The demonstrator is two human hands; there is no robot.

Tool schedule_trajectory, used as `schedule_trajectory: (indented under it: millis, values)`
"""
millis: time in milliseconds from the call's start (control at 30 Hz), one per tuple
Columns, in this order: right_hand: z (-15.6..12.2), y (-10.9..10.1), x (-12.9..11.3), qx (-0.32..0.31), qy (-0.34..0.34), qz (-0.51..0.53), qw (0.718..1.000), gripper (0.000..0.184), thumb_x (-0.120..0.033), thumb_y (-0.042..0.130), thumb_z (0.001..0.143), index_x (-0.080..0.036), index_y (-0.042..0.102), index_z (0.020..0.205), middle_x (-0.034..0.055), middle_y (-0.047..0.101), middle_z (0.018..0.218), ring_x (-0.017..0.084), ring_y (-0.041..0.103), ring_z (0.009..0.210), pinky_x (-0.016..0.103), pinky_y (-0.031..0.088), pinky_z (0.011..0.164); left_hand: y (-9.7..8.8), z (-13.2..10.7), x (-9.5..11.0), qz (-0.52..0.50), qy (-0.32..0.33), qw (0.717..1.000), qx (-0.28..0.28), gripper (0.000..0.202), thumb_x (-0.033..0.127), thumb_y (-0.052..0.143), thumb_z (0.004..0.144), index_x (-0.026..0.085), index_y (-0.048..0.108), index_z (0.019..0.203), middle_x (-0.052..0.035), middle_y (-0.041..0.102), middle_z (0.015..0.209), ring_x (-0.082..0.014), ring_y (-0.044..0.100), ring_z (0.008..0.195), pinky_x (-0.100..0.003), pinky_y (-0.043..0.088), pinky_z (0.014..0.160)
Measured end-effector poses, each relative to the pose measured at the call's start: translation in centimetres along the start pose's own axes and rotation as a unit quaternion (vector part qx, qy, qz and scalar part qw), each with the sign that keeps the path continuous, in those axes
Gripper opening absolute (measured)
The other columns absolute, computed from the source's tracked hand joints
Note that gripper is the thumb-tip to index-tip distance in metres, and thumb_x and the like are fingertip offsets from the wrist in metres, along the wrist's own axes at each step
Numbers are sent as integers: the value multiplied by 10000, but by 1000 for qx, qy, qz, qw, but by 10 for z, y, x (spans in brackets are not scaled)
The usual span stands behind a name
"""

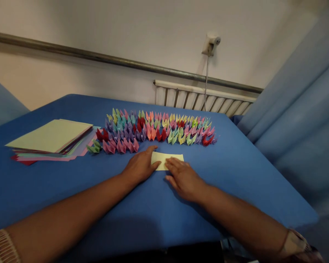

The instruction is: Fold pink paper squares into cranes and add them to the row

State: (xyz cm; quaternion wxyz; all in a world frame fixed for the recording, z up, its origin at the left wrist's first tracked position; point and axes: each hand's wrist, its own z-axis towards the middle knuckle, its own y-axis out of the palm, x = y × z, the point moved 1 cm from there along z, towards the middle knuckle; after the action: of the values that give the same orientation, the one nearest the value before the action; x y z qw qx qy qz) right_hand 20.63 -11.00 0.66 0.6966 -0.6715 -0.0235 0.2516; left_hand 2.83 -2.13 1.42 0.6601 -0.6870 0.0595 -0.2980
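A folded strip of pale yellow paper (pixel 170 156) lies flat on the blue-covered table, its long side running left to right. At its left end rests my left hand (pixel 141 164); the thumb lies on the paper and the index finger reaches past the far left corner, apart from the thumb. My right hand (pixel 185 180) is palm down, with fingers stretched over the middle and right of the strip and pressing on it. Just beyond the hands stand rows of folded paper tulips (pixel 151 133) in red, pink, purple, green and yellow.
To the left is a stack of coloured paper sheets (pixel 52 135), a pale yellow one on top. The blue table (pixel 252 175) meets a wall with a metal rail (pixel 126 63), a radiator (pixel 197 95) and a plugged socket (pixel 210 45). Blue curtain (pixel 304 117) hangs at right.
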Motion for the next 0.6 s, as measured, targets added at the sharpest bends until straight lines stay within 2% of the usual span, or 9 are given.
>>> schedule_trajectory:
  millis: [67,133,200,300,333,433,533,600]
  values:
    - [-9,5,-5,-32,-4,12,999,627,-444,423,980,-88,343,1489,156,337,1559,280,278,1447,447,268,1164,-1,1,-1,4,1,1000,-2,595,368,571,871,176,411,1410,-133,690,1076,-322,668,990,-431,509,843]
    - [-15,7,-6,-45,-3,13,999,668,-486,412,978,-100,300,1512,160,286,1581,289,232,1466,461,240,1176,-3,1,-1,9,10,1000,4,598,364,580,868,159,419,1406,-136,688,1083,-318,660,1014,-434,508,871]
    - [-18,7,-5,-46,-7,6,999,639,-488,397,983,-146,308,1516,151,264,1591,290,208,1474,468,223,1179,-5,-2,1,25,43,998,40,613,320,600,854,119,421,1404,-166,630,1232,-318,597,1152,-440,460,982]
    - [-17,7,-4,-43,-12,-7,999,585,-471,376,993,-203,329,1511,143,255,1595,291,186,1480,481,225,1171,-4,-16,9,65,126,985,97,593,244,576,860,108,415,1413,-168,426,1489,-310,365,1392,-455,291,1146]
    - [-17,7,-4,-42,-12,-9,999,581,-470,371,995,-208,326,1512,143,259,1593,289,188,1480,483,229,1168,-1,-22,12,72,156,981,91,556,240,547,879,128,425,1409,-145,400,1517,-297,319,1422,-457,270,1158]
    - [-16,7,-5,-42,-12,-9,999,602,-494,362,992,-200,317,1515,149,276,1586,290,206,1474,492,246,1159,11,-43,20,74,215,974,1,512,311,487,932,162,431,1418,-112,456,1495,-261,360,1410,-430,319,1134]
    - [-15,6,-6,-43,-12,-12,999,606,-507,379,984,-208,332,1509,154,291,1579,300,228,1466,506,269,1143,13,-58,18,108,185,976,-28,544,382,482,938,113,460,1410,-164,462,1481,-303,402,1382,-465,327,1118]
    - [-15,5,-6,-40,-12,-17,999,587,-492,392,983,-211,357,1498,151,305,1573,302,239,1461,506,276,1137,8,-64,13,131,180,974,-30,551,416,493,930,118,495,1394,-156,479,1470,-323,402,1379,-482,319,1115]
